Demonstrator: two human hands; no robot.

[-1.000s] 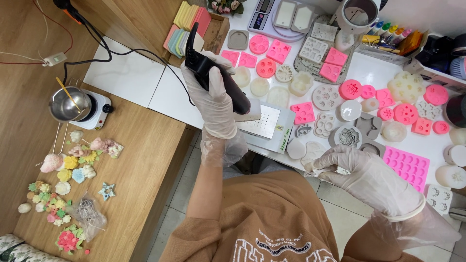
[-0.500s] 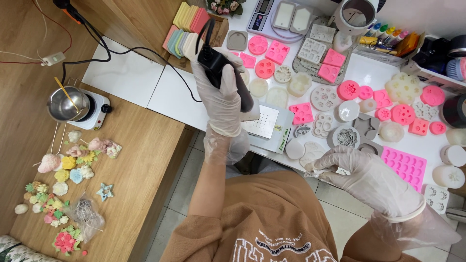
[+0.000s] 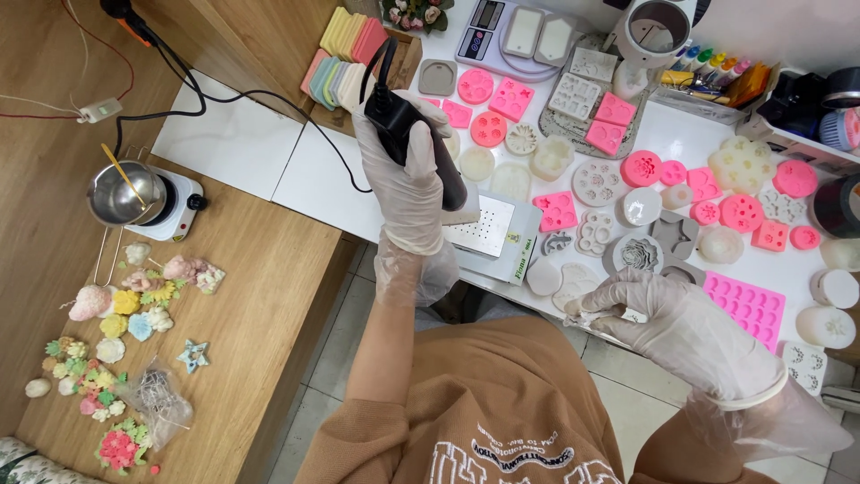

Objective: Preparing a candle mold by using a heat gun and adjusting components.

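Observation:
My left hand (image 3: pixel 408 184), in a clear plastic glove, grips a black corded heat tool (image 3: pixel 421 143) held up over the white table, its nozzle pointing down toward a small white perforated pad (image 3: pixel 493 235). My right hand (image 3: pixel 676 327), also gloved, rests at the table's near edge and pinches a pale translucent silicone mold (image 3: pixel 573 291). Pink, white and grey silicone molds (image 3: pixel 555 211) cover the table around both hands.
A small pot on a white hotplate (image 3: pixel 134 199) stands on the wooden bench at left, with many small coloured flower-shaped pieces (image 3: pixel 121 314) below it. Stacked pastel blocks (image 3: pixel 345 54), a digital scale (image 3: pixel 515 36) and a metal jug (image 3: pixel 654 27) sit at the back.
My left hand has raised the heat tool and turned it more upright over the white pad. The right hand has stayed at the table edge.

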